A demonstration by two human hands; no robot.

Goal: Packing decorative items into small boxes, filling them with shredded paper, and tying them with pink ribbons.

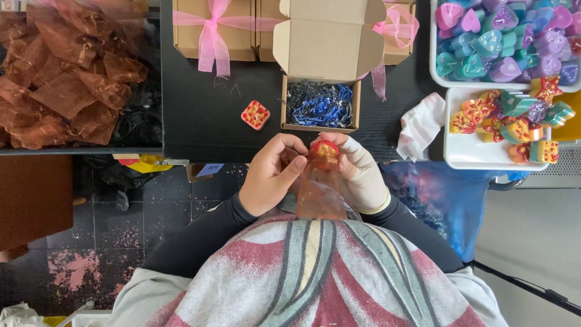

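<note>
Black table [200, 115]; both hands, left [271, 175] and right [358, 172], clamped on red soap [324, 151], orange pouch [319, 197].

Both hands met at the middle, fingers curled inward.

The left hand [270, 175] was bare, its fingers bent over and its thumb stretched toward the right hand [362, 172], which wore a pale glove reaching to the wrist. The two hands sat level with each other, just apart, knuckles up and fingertips turned in toward the small gap between them, each pinched shut rather than spread. Both forearms, in dark long sleeves, ran back from the wrists and angled outward toward the body, the elbows well apart and the wrists held close together in front of the chest.
</note>
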